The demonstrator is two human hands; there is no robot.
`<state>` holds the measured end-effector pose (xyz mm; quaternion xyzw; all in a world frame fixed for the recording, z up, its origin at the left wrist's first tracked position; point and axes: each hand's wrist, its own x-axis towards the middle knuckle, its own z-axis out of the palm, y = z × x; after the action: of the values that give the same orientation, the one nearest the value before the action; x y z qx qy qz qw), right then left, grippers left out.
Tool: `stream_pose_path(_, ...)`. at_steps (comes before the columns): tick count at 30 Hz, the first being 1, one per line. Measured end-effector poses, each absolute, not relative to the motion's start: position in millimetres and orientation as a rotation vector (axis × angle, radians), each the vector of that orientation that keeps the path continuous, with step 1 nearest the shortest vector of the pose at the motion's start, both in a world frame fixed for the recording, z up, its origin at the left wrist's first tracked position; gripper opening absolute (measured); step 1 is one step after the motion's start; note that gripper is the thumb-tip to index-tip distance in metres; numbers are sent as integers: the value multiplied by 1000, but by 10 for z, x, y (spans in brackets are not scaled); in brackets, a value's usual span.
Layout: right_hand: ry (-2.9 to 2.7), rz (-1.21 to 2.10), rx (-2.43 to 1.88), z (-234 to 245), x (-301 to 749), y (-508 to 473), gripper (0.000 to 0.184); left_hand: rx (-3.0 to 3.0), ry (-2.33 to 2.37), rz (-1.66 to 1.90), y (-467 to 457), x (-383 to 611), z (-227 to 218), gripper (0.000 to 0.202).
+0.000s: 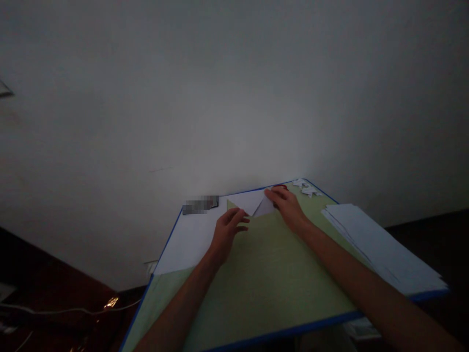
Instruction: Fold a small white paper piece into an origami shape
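A folded white sheet of paper (249,201) is near the far edge of the table, one slanting flap turned over. My left hand (227,229) has thumb and forefinger closed at the paper's lower left edge, its other fingers loosely curled. At the right side, my right hand (287,204) pinches the upper corner of the flap. Just behind that hand shows a red loop (280,187), like a scissors handle, mostly hidden. Another white sheet (190,242) lies flat to the left of my left hand.
The pale green table (271,278) has a blue rim and stands against a grey wall. A stack of white paper (377,244) lies along its right side. Small cut paper pieces (309,190) sit at the far right corner. A dark blurred-out object (201,205) lies far left.
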<state>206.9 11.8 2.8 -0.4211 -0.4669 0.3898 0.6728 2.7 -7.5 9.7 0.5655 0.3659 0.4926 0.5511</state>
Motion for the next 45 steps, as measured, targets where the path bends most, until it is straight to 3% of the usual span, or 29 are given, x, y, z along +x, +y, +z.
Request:
stream_pose_path(6, -1097, 978, -922, 28, 1820, 18, 41, 1390, 906, 1235, -90, 40, 32, 39)
stream_pose_path(14, -1263, 992, -940, 21, 1879, 20, 29, 1505, 1015, 1392, -8, -27, 28, 34)
stream_pose_path(24, -1329, 977, -941, -12, 1822, 14, 34, 1689, 1010, 1165, -121, 18, 69, 36)
stream_pose_path(38, -1557, 480, -1234, -86, 1840, -15, 44, 1539, 943, 1239, -119, 41, 47, 32)
stream_pose_path(45, -1530, 436, -1205, -23, 1804, -75, 44, 1541, 959, 1231, -142, 52, 43, 33)
